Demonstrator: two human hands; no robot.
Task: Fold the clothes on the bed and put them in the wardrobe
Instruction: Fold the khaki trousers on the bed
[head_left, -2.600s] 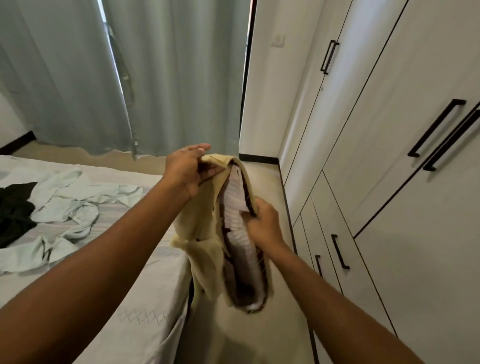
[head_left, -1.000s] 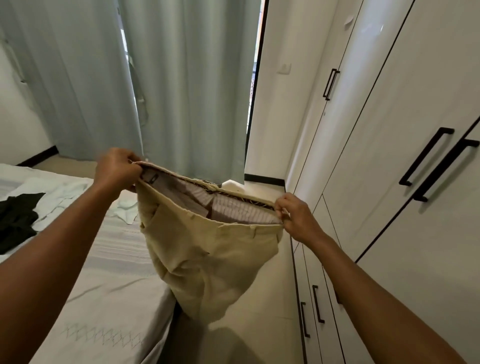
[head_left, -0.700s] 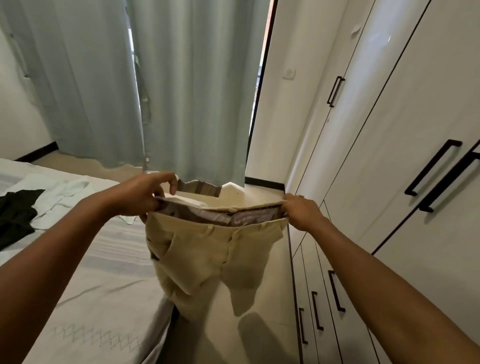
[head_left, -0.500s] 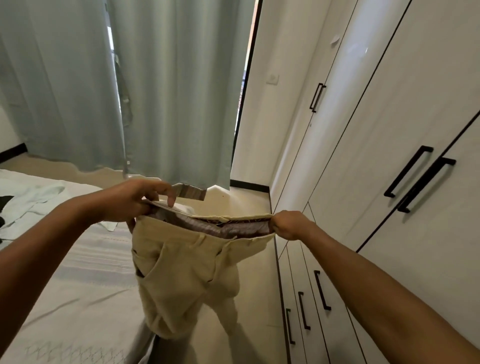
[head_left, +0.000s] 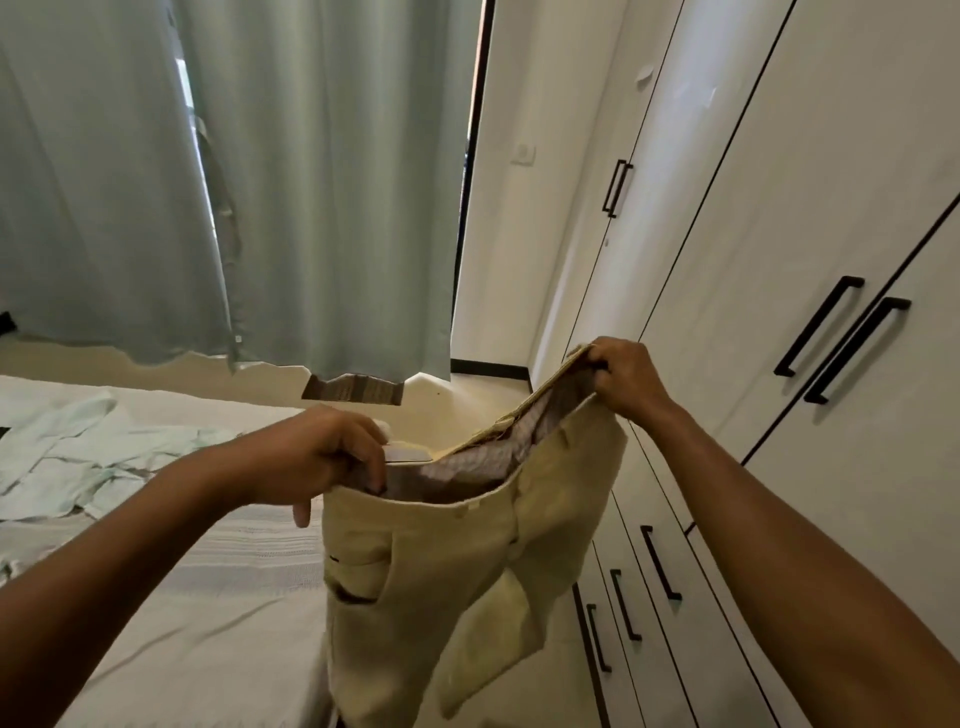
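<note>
Bedroom, right of bed (head_left: 208, 623): beige trousers (head_left: 441, 582) hanging, likely soft, light (floppy legs); left hand (head_left: 322, 457) and right hand (head_left: 626, 379) apart, both clamped on waistband (head_left: 488, 500); best hold there.

A bedroom in a home. On the left stands a bed (head_left: 208, 597) under a pale striped sheet, with light green clothes (head_left: 78, 457) lying loose on its far part. Long grey-green curtains (head_left: 322, 182) hang at the far side. Along the right runs a white built-in wardrobe (head_left: 779, 208) with black bar handles (head_left: 818, 325) and low drawers (head_left: 670, 613). A light switch (head_left: 523, 152) sits on the far wall.
</note>
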